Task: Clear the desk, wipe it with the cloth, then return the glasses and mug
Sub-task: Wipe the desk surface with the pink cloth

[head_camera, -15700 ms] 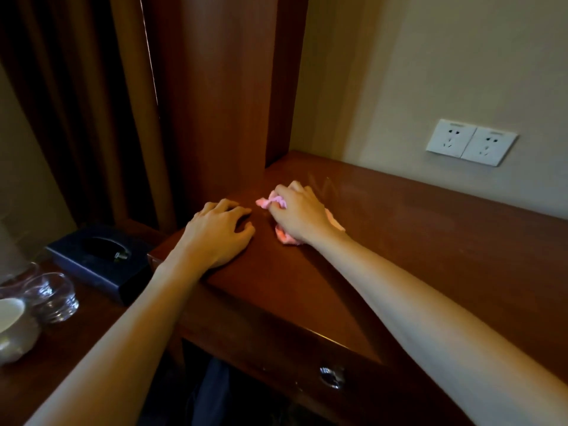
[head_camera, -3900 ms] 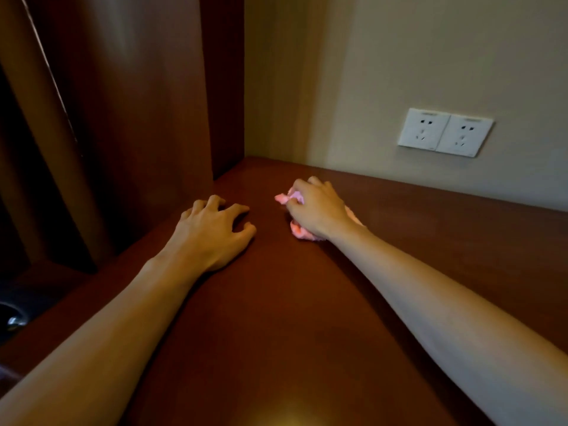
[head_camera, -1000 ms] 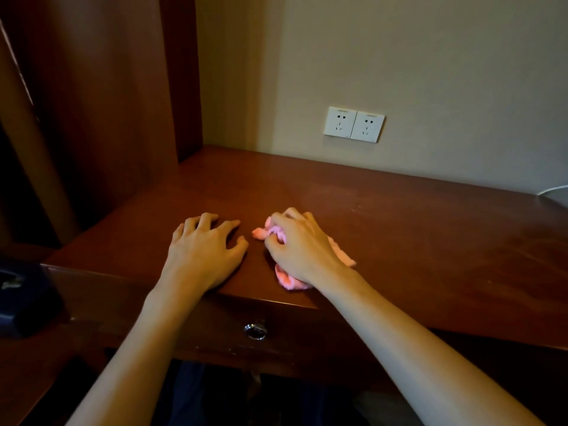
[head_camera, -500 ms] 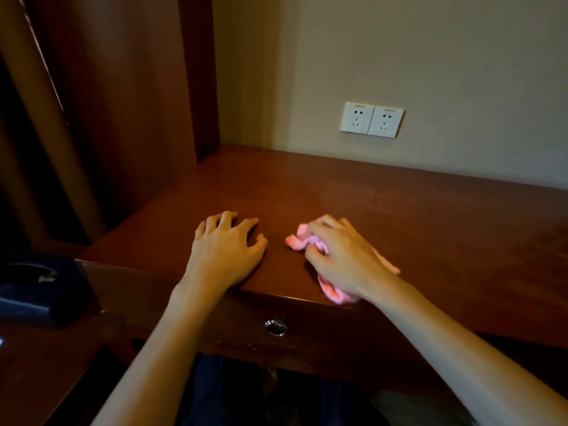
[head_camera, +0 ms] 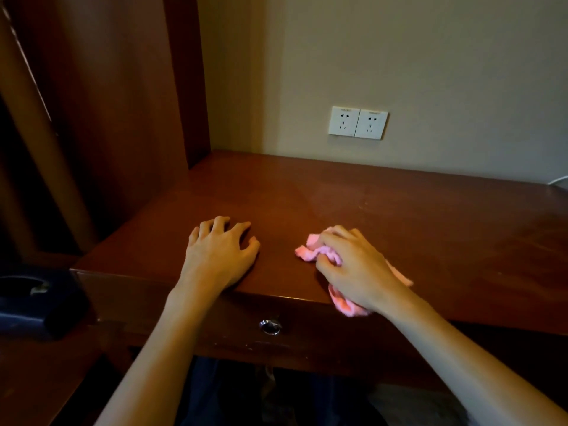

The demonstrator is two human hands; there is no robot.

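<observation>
My right hand (head_camera: 356, 272) grips a bunched pink cloth (head_camera: 316, 252) and holds it down on the dark wooden desk (head_camera: 384, 216), close to the front edge. The cloth sticks out past my fingers on the left and under my wrist at the desk's edge. My left hand (head_camera: 219, 255) rests palm down on the desk top a little to the left of the cloth, fingers spread and slightly bent, holding nothing. The glasses and the mug are out of view.
A dark blue tissue box (head_camera: 33, 302) sits on a lower surface at the left. A wooden side panel (head_camera: 123, 118) walls the desk's left end. Two white sockets (head_camera: 358, 122) are on the wall behind. A metal drawer knob (head_camera: 270, 326) is below the front edge.
My right hand has slid the cloth to the right along the front edge, away from my left hand. My left hand stays flat in the same spot on the desk.
</observation>
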